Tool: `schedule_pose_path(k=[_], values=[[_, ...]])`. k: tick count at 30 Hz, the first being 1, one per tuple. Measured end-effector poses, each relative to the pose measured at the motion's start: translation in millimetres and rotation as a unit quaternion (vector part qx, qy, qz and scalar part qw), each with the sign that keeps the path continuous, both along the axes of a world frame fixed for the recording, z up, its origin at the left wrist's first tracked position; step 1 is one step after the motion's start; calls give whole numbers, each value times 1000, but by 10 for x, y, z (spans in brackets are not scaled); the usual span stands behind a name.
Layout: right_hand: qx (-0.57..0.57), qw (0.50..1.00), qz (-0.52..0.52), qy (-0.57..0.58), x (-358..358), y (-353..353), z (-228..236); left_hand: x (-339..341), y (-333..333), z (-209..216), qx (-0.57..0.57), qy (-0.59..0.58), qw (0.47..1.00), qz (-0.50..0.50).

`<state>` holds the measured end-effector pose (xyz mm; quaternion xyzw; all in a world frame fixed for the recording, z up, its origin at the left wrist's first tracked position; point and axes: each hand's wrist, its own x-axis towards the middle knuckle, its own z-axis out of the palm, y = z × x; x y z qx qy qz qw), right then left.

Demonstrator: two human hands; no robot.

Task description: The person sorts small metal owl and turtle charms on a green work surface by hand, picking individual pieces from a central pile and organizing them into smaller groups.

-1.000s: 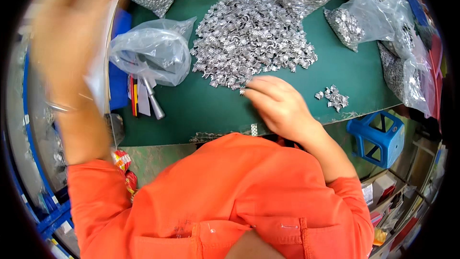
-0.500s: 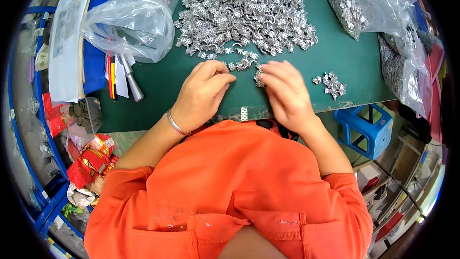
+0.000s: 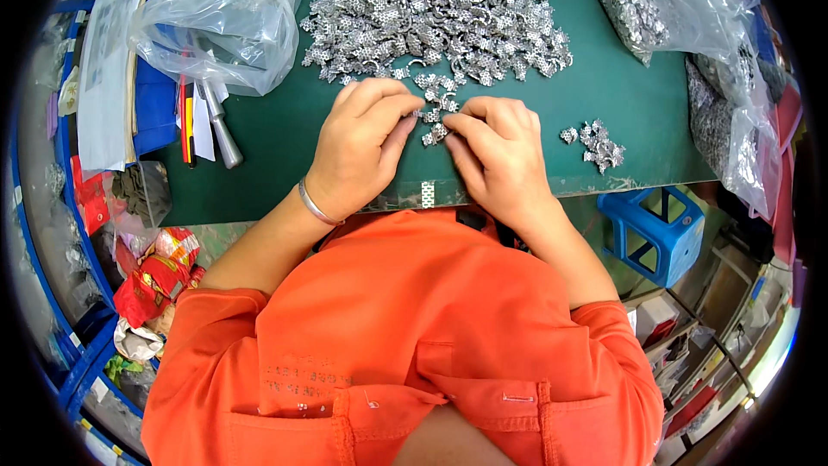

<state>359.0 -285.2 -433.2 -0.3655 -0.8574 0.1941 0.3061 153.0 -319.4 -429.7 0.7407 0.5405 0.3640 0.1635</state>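
Note:
My left hand [image 3: 366, 140] is closed in a pinch beside a short row of small silvery metal links [image 3: 438, 97]; what its fingertips hold is mostly hidden. Opposite it, my right hand [image 3: 502, 148] pinches thumb and forefinger at the edge of a metal link [image 3: 435, 134] at the near end of that row. Just beyond the hands, a large heap of similar perforated, curved metal links [image 3: 440, 17] covers the green tabletop [image 3: 285, 142]. A small cluster of links [image 3: 601, 147] lies apart to the right of my right hand.
Clear plastic bags of metal parts [image 3: 733, 112] lie at the right. A crumpled clear bag [image 3: 228, 26], a metal-tipped tool [image 3: 224, 134], pens [image 3: 187, 125] and a blue bin with papers [image 3: 155, 112] stand left. A blue stool [image 3: 660, 237] is below the table's right edge.
My right hand has moved left and my fingertips are closer together around the small links. Its fingers, spread and blurred before, are now pinched. The whole view has shifted slightly.

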Motion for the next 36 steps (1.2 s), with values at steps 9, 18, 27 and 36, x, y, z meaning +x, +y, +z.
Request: schedule_pose_path(k=[9, 18, 27, 36], values=[[-14, 985, -63, 163, 166, 37, -58, 161, 4, 7, -5, 47, 999, -9], [14, 989, -27, 144, 249, -10, -22, 149, -39, 76, 45, 22, 999, -10], [38, 994, -57, 80, 298, 115, -75, 315, -484, -15, -6, 31, 1000, -2], [-3, 997, -27, 76, 202, 186, -56, 299, -475, -62, 16, -47, 998, 38]])
